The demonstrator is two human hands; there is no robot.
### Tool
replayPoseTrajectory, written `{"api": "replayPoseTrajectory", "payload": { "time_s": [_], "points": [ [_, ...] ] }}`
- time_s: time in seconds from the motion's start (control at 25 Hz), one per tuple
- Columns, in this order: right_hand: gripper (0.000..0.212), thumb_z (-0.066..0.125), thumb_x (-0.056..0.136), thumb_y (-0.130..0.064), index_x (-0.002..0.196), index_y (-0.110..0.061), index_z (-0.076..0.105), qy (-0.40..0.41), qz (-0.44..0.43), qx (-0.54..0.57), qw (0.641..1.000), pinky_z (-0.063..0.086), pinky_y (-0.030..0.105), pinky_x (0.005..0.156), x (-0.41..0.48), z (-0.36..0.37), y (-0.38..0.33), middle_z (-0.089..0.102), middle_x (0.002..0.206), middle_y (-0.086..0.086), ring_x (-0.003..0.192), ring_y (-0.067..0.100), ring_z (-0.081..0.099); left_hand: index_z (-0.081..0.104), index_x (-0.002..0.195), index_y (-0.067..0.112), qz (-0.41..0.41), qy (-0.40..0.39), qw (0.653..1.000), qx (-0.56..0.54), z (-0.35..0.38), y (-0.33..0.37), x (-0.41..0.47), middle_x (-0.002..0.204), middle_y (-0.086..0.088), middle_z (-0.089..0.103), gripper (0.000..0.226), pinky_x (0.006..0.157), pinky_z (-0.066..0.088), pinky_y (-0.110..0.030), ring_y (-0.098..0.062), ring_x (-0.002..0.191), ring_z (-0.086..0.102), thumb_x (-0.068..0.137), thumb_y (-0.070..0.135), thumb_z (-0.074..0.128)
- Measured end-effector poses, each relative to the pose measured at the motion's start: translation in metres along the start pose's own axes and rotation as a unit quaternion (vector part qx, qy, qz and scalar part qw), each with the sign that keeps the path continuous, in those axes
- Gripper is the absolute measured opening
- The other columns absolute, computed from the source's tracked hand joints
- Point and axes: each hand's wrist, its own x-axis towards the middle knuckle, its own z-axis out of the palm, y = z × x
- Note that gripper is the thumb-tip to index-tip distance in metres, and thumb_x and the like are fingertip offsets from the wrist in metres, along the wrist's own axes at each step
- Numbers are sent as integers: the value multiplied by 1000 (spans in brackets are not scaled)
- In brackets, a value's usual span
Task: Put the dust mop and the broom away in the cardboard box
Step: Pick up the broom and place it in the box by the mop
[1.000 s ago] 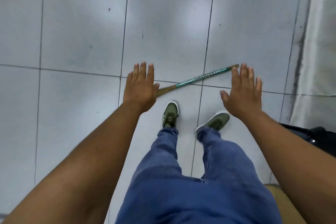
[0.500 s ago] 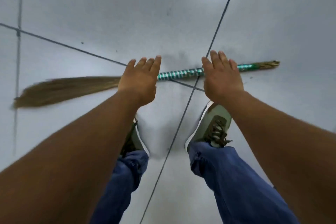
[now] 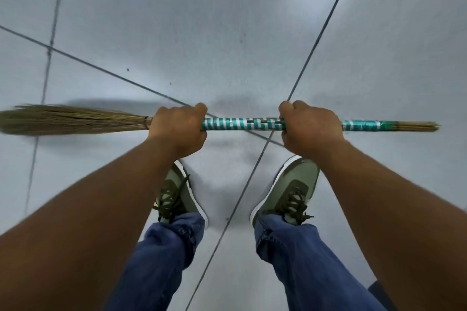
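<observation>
The broom (image 3: 242, 125) lies level across the view just above the grey tiled floor, its straw bristles fanning out to the far left and its handle wrapped in green and white tape. My left hand (image 3: 178, 127) is closed around the handle where the bristles are bound. My right hand (image 3: 309, 126) grips the taped handle further right, short of the bare straw tip. No dust mop or cardboard box is in view.
Grey floor tiles (image 3: 227, 20) with dark grout lines fill the view. My two feet in green shoes (image 3: 290, 189) stand right below the broom. A dark object (image 3: 379, 293) shows at the bottom right edge.
Both hands were open and reaching down over the broom on the floor; now they have closed around its handle. The view has come closer to the floor.
</observation>
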Motion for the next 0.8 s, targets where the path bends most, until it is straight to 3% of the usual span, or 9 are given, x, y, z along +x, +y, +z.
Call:
{"api": "replayPoseTrajectory", "payload": {
  "time_s": [0.16, 0.28, 0.4, 0.52, 0.6, 0.8],
  "points": [
    [14, 53, 86, -23, 99, -17, 56, 29, 13, -25, 999, 38, 33, 56, -59, -99, -14, 65, 84, 8, 60, 29, 46, 54, 95, 18, 0, 43, 996, 78, -110, -11, -55, 84, -4, 67, 27, 61, 34, -32, -31, 75, 63, 87, 44, 51],
    [16, 51, 85, -19, 99, -20, 58, 38, 24, 8, 999, 43, 34, 59, -129, -203, -31, 66, 84, 6, 63, 29, 53, 56, 94, 19, 12, 68, 992, 105, -228, -12, -125, 85, -2, 69, 29, 61, 35, -33, -31, 76, 65, 86, 47, 52],
    [17, 50, 85, -21, 99, -23, 60, 88, 37, 14, 995, 42, 33, 60, -209, -319, -33, 67, 86, 5, 71, 29, 62, 57, 90, 18, -7, 129, 985, 111, -358, -6, -199, 83, -1, 68, 36, 62, 32, -32, -29, 73, 64, 83, 54, 53],
    [16, 50, 85, -23, 96, -25, 61, 142, 49, -2, 989, 42, 33, 60, -278, -412, -24, 65, 82, 4, 66, 28, 57, 54, 84, 20, -15, 195, 974, 116, -455, 11, -259, 78, 0, 67, 36, 59, 31, -31, -26, 61, 54, 82, 56, 51],
    [13, 50, 84, -23, 92, -25, 60, 166, 60, -19, 984, 42, 32, 59, -315, -463, -14, 57, 74, 1, 61, 26, 52, 53, 83, 20, -20, 221, 967, 122, -505, 27, -289, 75, 2, 64, 36, 56, 32, -30, -23, 59, 46, 83, 57, 49],
    [12, 49, 80, -22, 85, -24, 59, 249, 95, -46, 963, 40, 31, 56, -397, -557, 10, 47, 64, -3, 58, 25, 52, 52, 78, 22, -5, 285, 951, 121, -607, 68, -344, 60, 7, 42, 34, 56, 39, -28, -23, 61, 51, 83, 56, 48]
  ]
}}
